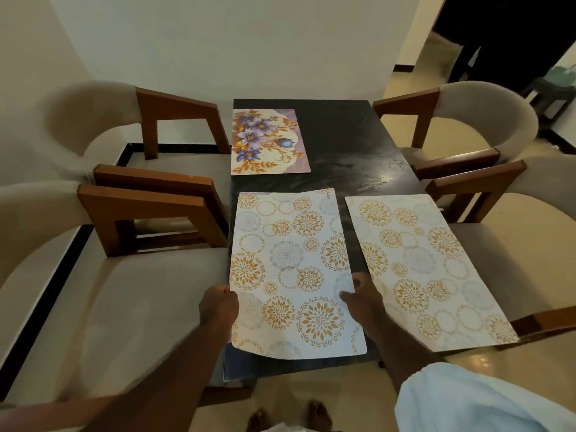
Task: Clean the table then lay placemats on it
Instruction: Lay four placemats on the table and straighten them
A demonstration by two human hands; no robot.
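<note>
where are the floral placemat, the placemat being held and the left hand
floral placemat (pixel 270 141): head view, on its middle, beside the purple flowers.
held placemat (pixel 290 260): head view, on its patterned middle.
left hand (pixel 218 304): head view, on the back of the hand gripping the mat's left edge.

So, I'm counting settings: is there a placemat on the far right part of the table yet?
No, the far right of the table is bare dark top; the floral placemat lies far left.

Home dining room: dark table (pixel 343 145), upholstered wooden armchairs (pixel 174 126) both sides, tiled floor (pixel 402 85).
</note>
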